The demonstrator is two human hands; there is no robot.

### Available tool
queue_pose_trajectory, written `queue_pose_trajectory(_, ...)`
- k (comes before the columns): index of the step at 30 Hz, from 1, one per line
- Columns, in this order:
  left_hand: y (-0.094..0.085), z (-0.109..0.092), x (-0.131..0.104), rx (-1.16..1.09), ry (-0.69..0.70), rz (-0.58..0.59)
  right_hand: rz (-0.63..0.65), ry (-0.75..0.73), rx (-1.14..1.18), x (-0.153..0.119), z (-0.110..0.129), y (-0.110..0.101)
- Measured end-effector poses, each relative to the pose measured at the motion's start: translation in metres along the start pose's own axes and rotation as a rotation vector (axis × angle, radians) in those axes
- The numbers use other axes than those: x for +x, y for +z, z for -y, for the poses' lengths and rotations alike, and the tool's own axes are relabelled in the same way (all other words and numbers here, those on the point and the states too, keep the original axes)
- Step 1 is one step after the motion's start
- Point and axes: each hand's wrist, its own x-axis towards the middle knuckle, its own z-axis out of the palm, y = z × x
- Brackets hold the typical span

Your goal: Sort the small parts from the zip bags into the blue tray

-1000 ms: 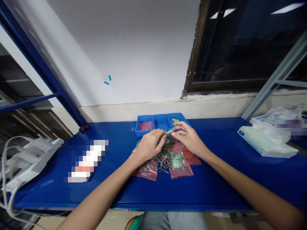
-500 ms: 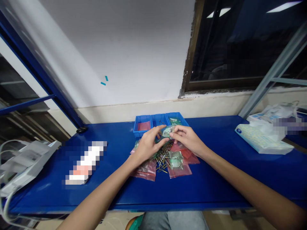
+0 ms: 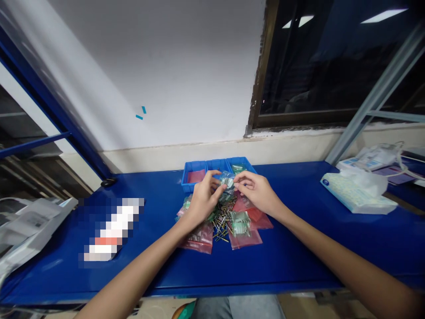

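Between my two hands is a small clear plastic bag (image 3: 227, 182) with thin metal pieces inside, held up above the table. My left hand (image 3: 206, 195) pinches its left side with thumb and fingers. The fingers of my right hand (image 3: 255, 188) are closed at the bag's upper right edge. Below lies a loose pile of metal pins, which look like rivets (image 3: 223, 221), silver and brass coloured. Around the pile are pink zip bags (image 3: 199, 239) and a green-tinted bag of pieces (image 3: 240, 223) resting on pink plastic.
Behind my hands stand three joined blue bins; the left bin (image 3: 183, 177) holds pink bags, the right one green-tinted bags (image 3: 238, 169). A tissue pack (image 3: 358, 195) lies to the right. White equipment (image 3: 36, 226) sits at the left, near a blurred-out item (image 3: 114, 230).
The clear bag has turned more upright and come slightly lower, my left fingers closing further on it. My right hand stays at its edge. The whole view has shifted a little.
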Motion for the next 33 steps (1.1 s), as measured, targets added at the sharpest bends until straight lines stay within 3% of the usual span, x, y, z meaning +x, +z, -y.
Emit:
queue_pose_trajectory(5, 0.01, 0.001, 0.048, 0.048, 0.025, -0.072, -0.116, -0.038, -0.035, 0.023, -0.011, -0.016)
queue_pose_trajectory(8, 0.024, 0.009, 0.091, 0.175, -0.014, -0.038, -0.231, -0.039, -0.26, 0.046, -0.022, -0.029)
queue_pose_trajectory(11, 0.039, 0.021, 0.123, 0.224, -0.063, 0.039, -0.173, -0.021, -0.634, 0.064, -0.034, -0.039)
queue_pose_trajectory(14, 0.043, 0.029, 0.133, 0.223, -0.097, 0.02, -0.059, 0.0, -0.911, 0.069, -0.043, -0.045)
queue_pose_trajectory(19, 0.013, 0.017, 0.108, 0.198, -0.085, -0.045, -0.062, -0.087, -0.913, 0.052, -0.044, -0.05)
queue_pose_trajectory(21, -0.005, 0.006, 0.088, 0.138, -0.057, -0.036, -0.061, -0.169, -0.848, 0.039, -0.036, -0.048)
queue_pose_trajectory(25, -0.033, -0.008, 0.045, 0.086, -0.139, -0.048, 0.004, -0.305, -0.701, 0.017, -0.009, -0.033)
queue_pose_trajectory(29, -0.04, -0.001, 0.014, 0.114, -0.14, -0.044, 0.167, -0.273, -0.667, 0.01, 0.008, -0.011)
queue_pose_trajectory(33, -0.037, 0.005, 0.001, 0.199, -0.005, 0.091, 0.231, -0.274, -0.746, 0.004, -0.004, 0.003)
